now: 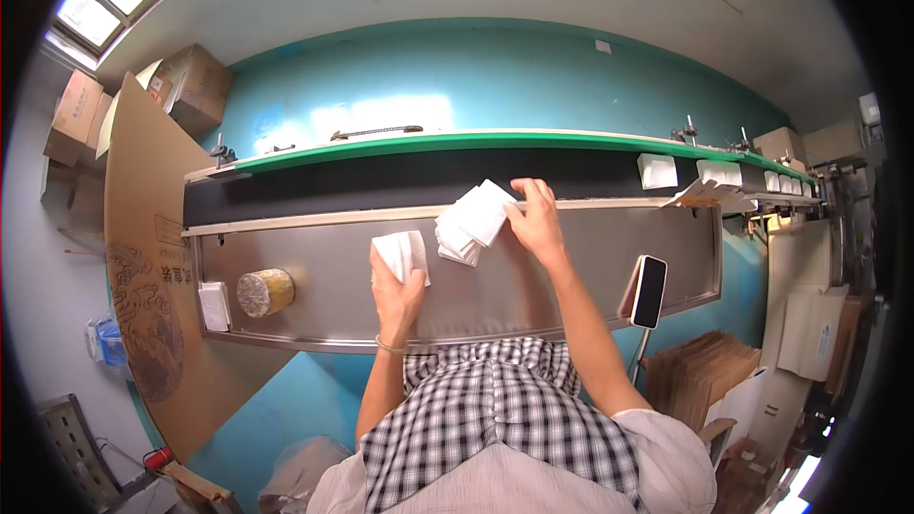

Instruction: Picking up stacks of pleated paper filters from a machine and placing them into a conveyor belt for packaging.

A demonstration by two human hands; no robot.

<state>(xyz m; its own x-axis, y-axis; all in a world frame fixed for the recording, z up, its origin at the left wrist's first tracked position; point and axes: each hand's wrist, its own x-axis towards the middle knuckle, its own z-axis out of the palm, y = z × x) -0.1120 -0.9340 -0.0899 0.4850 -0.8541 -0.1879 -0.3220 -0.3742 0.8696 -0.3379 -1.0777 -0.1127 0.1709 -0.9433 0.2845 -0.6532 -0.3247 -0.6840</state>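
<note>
My left hand (395, 301) is closed around a small stack of folded white paper napkins (404, 255), held over the steel worktop. To its right, a fanned pile of similar white folded napkins (475, 221) lies across the worktop's far edge, its pieces overlapping at different angles. At the pile's right corner is my right hand (539, 224), thumb and fingers apart and bent. The fingertips are beside that corner; whether they touch it is hard to see.
The steel worktop (314, 290) carries a yellowish roll (266, 292) and a white stack (214, 306) at left. A phone on a stand (649, 291) rises at the right. Beyond runs a black conveyor belt (381, 181), with white packs (657, 171) at right. Cardboard (152, 266) stands left.
</note>
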